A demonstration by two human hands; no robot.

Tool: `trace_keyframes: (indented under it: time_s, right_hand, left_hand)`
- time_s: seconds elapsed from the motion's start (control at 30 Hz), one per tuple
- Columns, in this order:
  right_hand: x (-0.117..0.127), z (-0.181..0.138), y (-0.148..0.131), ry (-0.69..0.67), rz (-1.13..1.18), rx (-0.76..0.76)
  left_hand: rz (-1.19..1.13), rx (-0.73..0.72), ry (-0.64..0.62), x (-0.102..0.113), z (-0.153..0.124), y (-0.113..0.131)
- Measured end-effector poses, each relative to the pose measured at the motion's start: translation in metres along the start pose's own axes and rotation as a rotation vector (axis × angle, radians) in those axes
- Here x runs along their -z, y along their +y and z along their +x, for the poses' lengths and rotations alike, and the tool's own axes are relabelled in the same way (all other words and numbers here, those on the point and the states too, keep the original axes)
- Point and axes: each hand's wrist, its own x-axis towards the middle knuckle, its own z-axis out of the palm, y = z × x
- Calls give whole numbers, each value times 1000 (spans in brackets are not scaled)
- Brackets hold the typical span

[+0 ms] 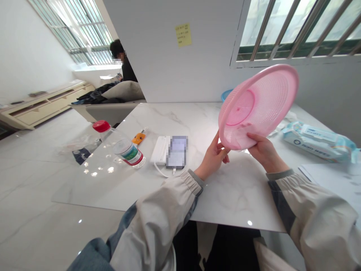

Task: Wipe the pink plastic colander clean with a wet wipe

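Above the marble tabletop (234,195), the left grip (212,157) and the right grip (263,150) closed on the rim of a tilted pink plastic colander (258,105).

Holding up a pink plastic colander (258,105) on edge, its rim pinched by the left grip (213,156) and cupped by the right grip (266,152), with the perforated underside tilting toward the head camera. Lying on the white marble desk (225,195) to the left of the hands: a red-capped water bottle (124,148) on its side, a white power bank (160,150) under a blurred phone (176,152). Resting just beyond the right grip: a packet of wet wipes (316,141). Peeking out behind the colander: a blue basin (226,94).
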Motion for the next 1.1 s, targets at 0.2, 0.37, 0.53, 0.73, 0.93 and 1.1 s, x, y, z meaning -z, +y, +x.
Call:
trace_keyframes:
  time_s: [0.2,0.37,0.53,0.73,0.93,1.1]
  right_hand:
    - [3,4,2,-12,-2,14]
    - [5,6,2,7,18,41]
    - [3,5,1,14,27,27]
    - [5,6,3,6,20,38]
    - [5,6,3,-5,14,36]
    - [2,4,1,6,11,25]
  left_hand:
    - [-20,-68,79,1,-2,8]
    - [-11,29,33,-1,-5,10]
    - [22,106,-60,-3,-6,6]
    - [24,160,-80,-4,-5,5]
    - [56,150,-59,-5,-5,8]
    - [68,130,-69,-4,-5,7]
